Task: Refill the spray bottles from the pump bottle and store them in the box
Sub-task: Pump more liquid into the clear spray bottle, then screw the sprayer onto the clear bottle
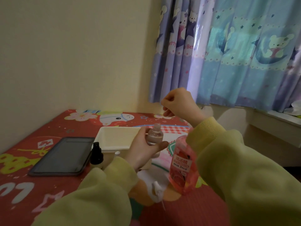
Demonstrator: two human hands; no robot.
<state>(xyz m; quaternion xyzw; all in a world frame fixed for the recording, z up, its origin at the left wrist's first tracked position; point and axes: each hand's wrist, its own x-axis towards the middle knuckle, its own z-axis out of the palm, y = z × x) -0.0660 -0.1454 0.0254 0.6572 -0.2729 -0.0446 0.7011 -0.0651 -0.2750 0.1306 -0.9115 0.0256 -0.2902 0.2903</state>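
Observation:
My left hand [143, 147] holds a small clear spray bottle [154, 134] upright over the table. Its threaded neck is uncovered and it holds pinkish liquid. My right hand [177, 103] is raised above it, fingers pinched on a small pale cap [164, 108] that is mostly hidden. The pink pump bottle [181, 163] stands just right of my left hand, its top covered by my right sleeve. The white box [114, 137] sits open behind my left hand. A black spray bottle [96, 154] stands at the box's front left corner.
A dark tablet [63, 156] lies flat to the left of the box. A white spray head with a thin tube [156, 190] lies on the red cartoon mat [195, 207] in front of me. A wall and a blue curtain [236, 51] are behind.

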